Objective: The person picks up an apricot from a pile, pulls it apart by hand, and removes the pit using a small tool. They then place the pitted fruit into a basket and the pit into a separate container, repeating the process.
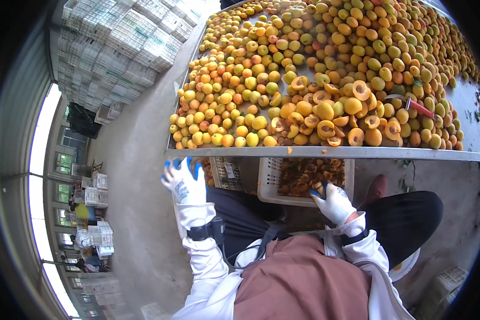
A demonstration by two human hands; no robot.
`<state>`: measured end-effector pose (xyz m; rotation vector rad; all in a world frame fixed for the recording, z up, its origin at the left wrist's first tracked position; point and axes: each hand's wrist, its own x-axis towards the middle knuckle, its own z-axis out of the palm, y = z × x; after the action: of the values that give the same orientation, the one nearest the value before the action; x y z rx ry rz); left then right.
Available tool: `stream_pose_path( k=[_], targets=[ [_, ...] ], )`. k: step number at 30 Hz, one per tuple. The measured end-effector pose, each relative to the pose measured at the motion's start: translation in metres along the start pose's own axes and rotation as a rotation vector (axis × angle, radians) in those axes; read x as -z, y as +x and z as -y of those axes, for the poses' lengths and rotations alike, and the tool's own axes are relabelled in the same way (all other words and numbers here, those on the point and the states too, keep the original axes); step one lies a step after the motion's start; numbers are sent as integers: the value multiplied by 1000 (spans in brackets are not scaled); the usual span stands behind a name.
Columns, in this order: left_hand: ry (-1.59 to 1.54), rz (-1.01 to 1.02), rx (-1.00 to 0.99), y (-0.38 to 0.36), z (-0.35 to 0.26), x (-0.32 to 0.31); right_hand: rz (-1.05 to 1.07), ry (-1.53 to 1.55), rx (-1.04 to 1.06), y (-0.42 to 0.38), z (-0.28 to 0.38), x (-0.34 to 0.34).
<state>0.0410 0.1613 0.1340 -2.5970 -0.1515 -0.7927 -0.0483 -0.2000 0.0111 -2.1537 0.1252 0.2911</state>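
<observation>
My left hand [185,180], in a white glove with blue fingertips, is just below the front left corner of the metal table [314,152]. Its fingers are spread and nothing is in them. Over the right part of a white crate [263,181], my right hand [330,201] wears the same kind of glove, with its fingers curled round a small brownish piece of fruit [319,188]. Dark orange fruit pieces [306,173] fill that crate. Whole apricots [240,96] and halved ones [325,129] cover the tabletop. A red-handled knife [420,109] lies on the apricots at the right.
A second crate [226,173] with fruit stands under the table, left of the first. Tall stacks of white crates [122,45] rise at the upper left. Far left, people sit among more crates [98,234]. My knees are either side of the white crate.
</observation>
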Motion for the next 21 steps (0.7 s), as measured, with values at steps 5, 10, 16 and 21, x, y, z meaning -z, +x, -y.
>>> stream_pose_path(
  k=[5, 10, 16, 21],
  targets=[
    [-308, 185, -298, 57, -116, 17, 5, -43, 68, 1, 2, -10],
    [-43, 267, -695, 73, -205, -15, -20, -14, 44, -1, -6, -10],
    [-145, 333, -654, 74, -208, -11, -38, 31, 49, -2, -6, -8],
    [-1638, 440, -129, 51, -167, -4, -37, 246, 147, -6, 8, -1]
  ],
)
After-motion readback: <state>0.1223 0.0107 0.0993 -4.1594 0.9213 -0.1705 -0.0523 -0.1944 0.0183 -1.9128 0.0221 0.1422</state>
